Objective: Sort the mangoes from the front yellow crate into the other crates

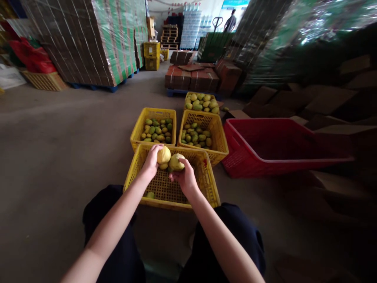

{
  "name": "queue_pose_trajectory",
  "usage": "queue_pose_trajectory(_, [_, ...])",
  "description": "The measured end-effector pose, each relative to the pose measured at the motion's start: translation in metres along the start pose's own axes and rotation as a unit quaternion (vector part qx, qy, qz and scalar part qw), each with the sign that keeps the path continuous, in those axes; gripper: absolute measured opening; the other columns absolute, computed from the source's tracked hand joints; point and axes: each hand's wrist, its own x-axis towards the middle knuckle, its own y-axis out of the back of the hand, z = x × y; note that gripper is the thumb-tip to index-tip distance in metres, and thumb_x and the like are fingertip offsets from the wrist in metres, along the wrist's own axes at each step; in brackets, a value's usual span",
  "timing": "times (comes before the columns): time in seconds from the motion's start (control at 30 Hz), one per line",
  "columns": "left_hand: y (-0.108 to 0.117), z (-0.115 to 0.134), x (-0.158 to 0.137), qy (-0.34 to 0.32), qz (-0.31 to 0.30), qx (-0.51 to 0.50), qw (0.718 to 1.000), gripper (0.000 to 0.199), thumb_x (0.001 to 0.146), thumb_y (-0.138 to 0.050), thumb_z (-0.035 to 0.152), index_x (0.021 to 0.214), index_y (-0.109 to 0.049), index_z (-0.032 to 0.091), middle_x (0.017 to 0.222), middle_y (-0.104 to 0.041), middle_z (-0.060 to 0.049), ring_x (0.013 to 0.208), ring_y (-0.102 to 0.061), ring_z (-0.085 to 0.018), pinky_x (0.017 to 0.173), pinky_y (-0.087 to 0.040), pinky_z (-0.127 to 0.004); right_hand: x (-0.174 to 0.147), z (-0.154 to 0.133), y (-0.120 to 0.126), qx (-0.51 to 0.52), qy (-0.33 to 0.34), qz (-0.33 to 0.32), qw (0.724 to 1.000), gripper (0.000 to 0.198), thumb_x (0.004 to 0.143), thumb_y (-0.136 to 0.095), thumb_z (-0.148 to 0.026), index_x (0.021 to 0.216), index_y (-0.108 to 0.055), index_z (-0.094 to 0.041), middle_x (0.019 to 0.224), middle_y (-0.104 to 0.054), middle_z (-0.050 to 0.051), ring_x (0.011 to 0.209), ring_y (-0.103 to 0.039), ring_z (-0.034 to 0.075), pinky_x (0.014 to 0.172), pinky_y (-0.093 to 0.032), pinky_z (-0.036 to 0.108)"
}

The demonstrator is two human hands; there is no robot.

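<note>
My left hand (pixel 152 159) is closed around the side of a yellow mango (pixel 164 155). Beside it, my right hand (pixel 186 175) grips a greenish-yellow mango (pixel 176 162), thumb on top and fingers curled below. Both fruits are held close together over the near yellow crate (pixel 212 181), whose slatted bottom shows beneath. Part of another yellow fruit (pixel 163 166) appears just under the left mango; whether it is held or lies in the crate I cannot tell. A small green mango (pixel 150 195) lies in the crate's near left corner.
Beyond stand a left yellow crate (pixel 136 127), a right yellow crate (pixel 220 135) and a farther, fuller crate (pixel 188 96), all with mangoes. A large red bin (pixel 244 167) is at right. Wrapped pallet stacks (pixel 79 43) rise behind. A person (pixel 230 22) stands far back.
</note>
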Motion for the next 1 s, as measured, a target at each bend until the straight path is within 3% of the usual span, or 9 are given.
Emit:
queue_pose_trajectory(0.1, [-0.002, 0.002, -0.002, 0.076, -0.033, -0.047, 0.995, 0.019, 0.07, -0.057, 0.032, 0.084, -0.059, 0.018, 0.074, -0.066, -0.002, 0.073, -0.064, -0.018, 0.057, -0.049, -0.026, -0.001, -0.01, 0.003, 0.003, -0.071, 0.012, 0.997, 0.031, 0.075, -0.058, -0.049, 0.086, -0.049, -0.021, 0.055, -0.059, -0.003, 0.032, -0.052, 0.014, 0.029, -0.037, 0.024])
queue_pose_trajectory(0.2, [-0.003, 0.002, -0.006, 0.129, -0.069, -0.067, 0.987, 0.016, 0.077, -0.053, 0.032, 0.084, -0.059, 0.019, 0.071, -0.067, -0.003, 0.071, -0.065, -0.019, 0.057, -0.05, -0.028, -0.002, -0.019, 0.007, -0.014, -0.069, 0.026, 0.997, 0.036, 0.077, -0.058, -0.053, 0.088, -0.051, -0.021, 0.054, -0.059, -0.002, 0.033, -0.053, 0.014, 0.03, -0.038, 0.024])
queue_pose_trajectory(0.43, [0.005, -0.003, -0.016, 0.231, -0.111, -0.03, 0.966, 0.036, 0.091, -0.037, 0.039, 0.09, -0.063, 0.014, 0.072, -0.07, -0.009, 0.058, -0.067, -0.017, 0.052, -0.048, -0.024, -0.004, -0.022, 0.02, -0.029, -0.153, -0.018, 0.988, 0.047, 0.088, -0.038, -0.059, 0.082, -0.058, -0.017, 0.053, -0.063, 0.002, 0.032, -0.051, 0.012, 0.031, -0.036, 0.022])
queue_pose_trajectory(0.63, [0.009, -0.006, -0.019, 0.203, -0.053, 0.127, 0.969, 0.046, 0.094, -0.034, 0.047, 0.09, -0.067, 0.014, 0.047, -0.06, -0.001, 0.032, -0.049, -0.012, 0.038, -0.039, -0.02, -0.007, -0.017, 0.024, -0.041, -0.174, -0.021, 0.984, 0.056, 0.085, -0.037, -0.069, 0.072, -0.057, -0.018, 0.044, -0.057, 0.002, 0.032, -0.05, 0.013, 0.032, -0.036, 0.022])
queue_pose_trajectory(0.73, [0.012, -0.009, -0.021, 0.197, -0.113, 0.174, 0.958, 0.052, 0.093, -0.036, 0.056, 0.092, -0.068, 0.015, 0.046, -0.06, -0.001, 0.027, -0.043, -0.01, 0.034, -0.035, -0.02, -0.007, -0.019, 0.025, -0.043, -0.155, 0.008, 0.987, 0.054, 0.082, -0.04, -0.07, 0.067, -0.053, -0.02, 0.038, -0.05, -0.001, 0.029, -0.046, 0.013, 0.03, -0.033, 0.022])
queue_pose_trajectory(0.87, [0.011, -0.015, -0.027, 0.194, -0.196, 0.123, 0.953, 0.055, 0.086, -0.047, 0.066, 0.096, -0.065, 0.015, 0.065, -0.068, -0.006, 0.041, -0.059, -0.015, 0.048, -0.052, -0.028, -0.006, -0.023, 0.03, -0.035, -0.118, 0.012, 0.992, 0.047, 0.081, -0.046, -0.065, 0.073, -0.054, -0.019, 0.044, -0.053, -0.001, 0.031, -0.048, 0.014, 0.032, -0.037, 0.024])
queue_pose_trajectory(1.0, [0.009, -0.018, -0.03, 0.09, -0.188, 0.089, 0.974, 0.046, 0.073, -0.073, 0.052, 0.098, -0.06, 0.017, 0.088, -0.069, -0.008, 0.065, -0.066, -0.018, 0.061, -0.057, -0.033, -0.007, -0.024, 0.034, -0.042, -0.011, 0.016, 0.999, 0.037, 0.069, -0.069, -0.05, 0.089, -0.055, -0.021, 0.07, -0.065, -0.001, 0.049, -0.061, 0.015, 0.045, -0.05, 0.027])
